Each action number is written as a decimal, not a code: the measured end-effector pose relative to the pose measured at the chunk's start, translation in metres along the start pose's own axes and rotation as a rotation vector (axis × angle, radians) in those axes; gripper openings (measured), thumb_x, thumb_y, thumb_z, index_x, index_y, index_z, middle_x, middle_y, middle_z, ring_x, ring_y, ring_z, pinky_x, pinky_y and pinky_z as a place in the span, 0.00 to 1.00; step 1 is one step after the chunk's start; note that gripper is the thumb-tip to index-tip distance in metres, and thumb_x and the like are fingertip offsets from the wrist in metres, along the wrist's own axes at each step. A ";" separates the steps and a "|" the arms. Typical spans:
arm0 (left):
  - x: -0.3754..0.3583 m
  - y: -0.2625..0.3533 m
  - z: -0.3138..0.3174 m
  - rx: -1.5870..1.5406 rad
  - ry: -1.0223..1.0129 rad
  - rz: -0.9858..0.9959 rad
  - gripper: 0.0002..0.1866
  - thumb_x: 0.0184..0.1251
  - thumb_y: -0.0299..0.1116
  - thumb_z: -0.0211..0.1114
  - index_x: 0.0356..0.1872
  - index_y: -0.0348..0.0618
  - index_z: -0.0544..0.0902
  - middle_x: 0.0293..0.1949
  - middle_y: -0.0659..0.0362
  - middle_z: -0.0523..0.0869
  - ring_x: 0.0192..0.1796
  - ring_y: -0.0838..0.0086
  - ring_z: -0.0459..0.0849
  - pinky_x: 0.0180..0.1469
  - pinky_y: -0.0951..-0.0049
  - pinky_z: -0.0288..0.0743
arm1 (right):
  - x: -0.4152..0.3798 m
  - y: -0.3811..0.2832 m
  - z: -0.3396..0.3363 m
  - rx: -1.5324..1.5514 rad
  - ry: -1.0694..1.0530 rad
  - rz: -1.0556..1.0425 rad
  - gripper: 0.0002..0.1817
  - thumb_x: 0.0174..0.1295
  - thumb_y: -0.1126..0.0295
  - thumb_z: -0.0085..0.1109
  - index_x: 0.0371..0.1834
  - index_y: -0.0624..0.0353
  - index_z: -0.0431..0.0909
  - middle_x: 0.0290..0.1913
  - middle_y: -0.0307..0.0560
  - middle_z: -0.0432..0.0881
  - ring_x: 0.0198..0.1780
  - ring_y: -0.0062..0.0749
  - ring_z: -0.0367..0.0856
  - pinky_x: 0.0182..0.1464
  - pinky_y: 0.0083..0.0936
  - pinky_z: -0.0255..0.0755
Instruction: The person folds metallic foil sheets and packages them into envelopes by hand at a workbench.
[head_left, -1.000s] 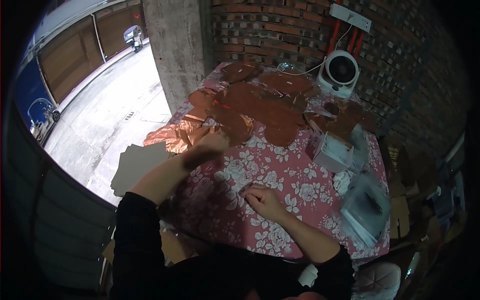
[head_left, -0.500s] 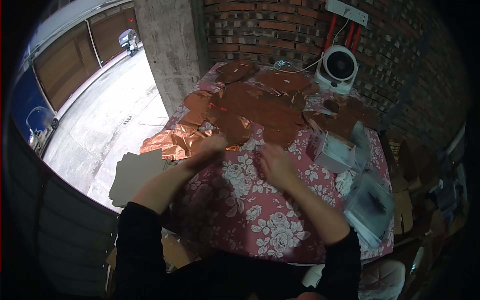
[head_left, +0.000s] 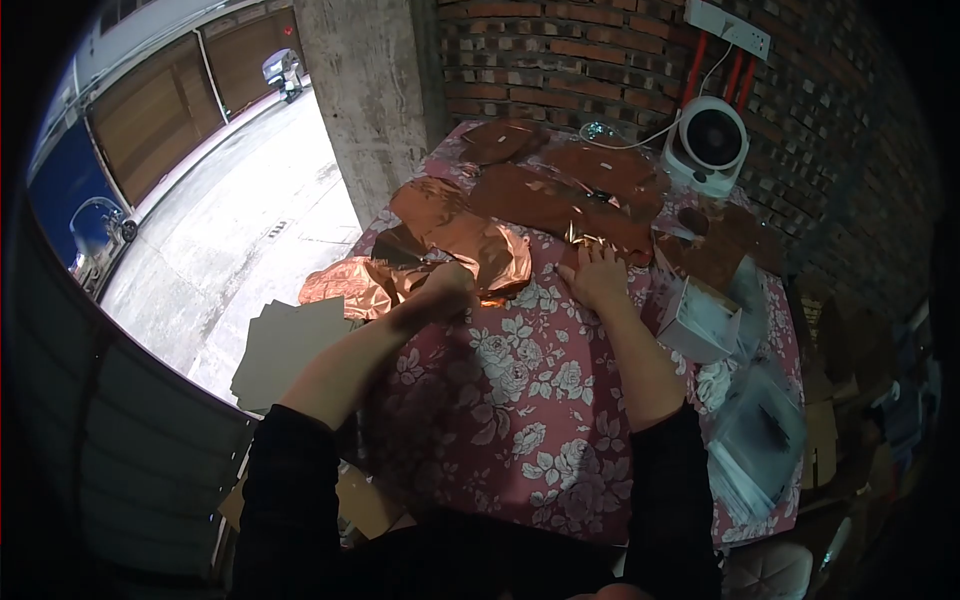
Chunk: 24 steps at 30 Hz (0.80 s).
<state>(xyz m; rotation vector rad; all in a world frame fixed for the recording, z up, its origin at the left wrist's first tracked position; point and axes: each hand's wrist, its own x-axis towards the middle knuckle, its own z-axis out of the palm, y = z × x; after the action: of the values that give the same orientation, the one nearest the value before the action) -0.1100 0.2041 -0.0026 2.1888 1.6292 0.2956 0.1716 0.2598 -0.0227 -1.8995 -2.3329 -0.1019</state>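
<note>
Copper-coloured foil pieces point(head_left: 500, 257) lie across the far half of a table with a pink floral cloth point(head_left: 520, 385). My left hand point(head_left: 447, 284) is at the near edge of the shiny foil, with its fingers bent in; what it grips, if anything, is hidden. To the right, my right hand point(head_left: 597, 277) rests with fingers spread on the near edge of a darker copper foil piece point(head_left: 625, 236). A crumpled, bright foil piece point(head_left: 350, 287) lies left of my left hand.
Grey card sheets point(head_left: 290, 350) stick out at the table's left edge. At the right are an open white box point(head_left: 700, 320) and clear plastic bags point(head_left: 757, 440). A white fan point(head_left: 712, 140) stands at the back right, by a brick wall.
My right hand has moved forward onto the foil and its fingers have spread. The foil by my left hand has shifted and lies more spread out. The camera view has turned slightly left.
</note>
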 end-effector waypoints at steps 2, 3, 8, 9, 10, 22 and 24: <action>0.005 -0.019 0.008 -0.328 0.070 0.043 0.14 0.50 0.37 0.68 0.26 0.32 0.83 0.24 0.45 0.83 0.29 0.50 0.83 0.33 0.56 0.76 | 0.003 -0.006 -0.004 -0.073 0.005 0.051 0.42 0.71 0.35 0.37 0.73 0.61 0.63 0.74 0.57 0.66 0.76 0.49 0.58 0.75 0.45 0.51; 0.004 -0.015 -0.001 -0.200 0.041 0.077 0.12 0.53 0.35 0.68 0.26 0.34 0.82 0.23 0.48 0.82 0.25 0.57 0.81 0.31 0.58 0.73 | 0.005 -0.009 -0.004 -0.074 0.003 0.053 0.42 0.71 0.35 0.37 0.73 0.61 0.63 0.74 0.57 0.66 0.76 0.49 0.58 0.75 0.45 0.51; 0.023 -0.047 0.006 -0.022 0.269 0.568 0.10 0.57 0.31 0.69 0.23 0.35 0.79 0.20 0.51 0.78 0.23 0.70 0.77 0.27 0.64 0.69 | 0.012 -0.014 -0.006 -0.050 0.023 0.042 0.38 0.70 0.37 0.40 0.63 0.63 0.75 0.65 0.58 0.75 0.70 0.50 0.66 0.71 0.44 0.56; 0.023 -0.044 0.003 0.330 0.360 0.707 0.11 0.58 0.30 0.69 0.22 0.35 0.78 0.19 0.52 0.77 0.23 0.74 0.76 0.26 0.66 0.68 | 0.010 -0.016 -0.008 -0.050 0.022 0.044 0.38 0.70 0.37 0.40 0.63 0.63 0.75 0.65 0.58 0.75 0.70 0.50 0.66 0.71 0.44 0.56; 0.020 -0.041 0.002 0.329 0.358 0.709 0.11 0.58 0.30 0.69 0.22 0.35 0.78 0.19 0.52 0.77 0.23 0.74 0.76 0.26 0.66 0.68 | 0.006 -0.018 -0.009 -0.009 0.125 -0.006 0.34 0.69 0.41 0.45 0.58 0.63 0.78 0.62 0.57 0.77 0.66 0.48 0.68 0.67 0.43 0.59; 0.005 -0.028 -0.049 -0.140 0.476 0.062 0.12 0.59 0.33 0.65 0.36 0.32 0.85 0.28 0.47 0.86 0.28 0.56 0.86 0.33 0.57 0.77 | -0.019 -0.066 0.021 0.081 0.431 -0.684 0.20 0.67 0.52 0.53 0.49 0.55 0.81 0.53 0.45 0.81 0.61 0.38 0.74 0.60 0.42 0.64; 0.031 -0.099 -0.080 -0.142 0.594 -0.122 0.14 0.64 0.35 0.59 0.37 0.33 0.86 0.32 0.45 0.88 0.36 0.56 0.88 0.38 0.55 0.80 | -0.022 -0.066 0.023 0.090 0.402 -0.630 0.23 0.69 0.48 0.50 0.54 0.54 0.79 0.58 0.46 0.79 0.61 0.40 0.75 0.60 0.43 0.64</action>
<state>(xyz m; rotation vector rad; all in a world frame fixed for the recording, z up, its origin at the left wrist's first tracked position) -0.2181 0.2728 0.0246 1.9899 1.9496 1.0702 0.1096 0.2284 -0.0463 -0.9301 -2.4806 -0.3886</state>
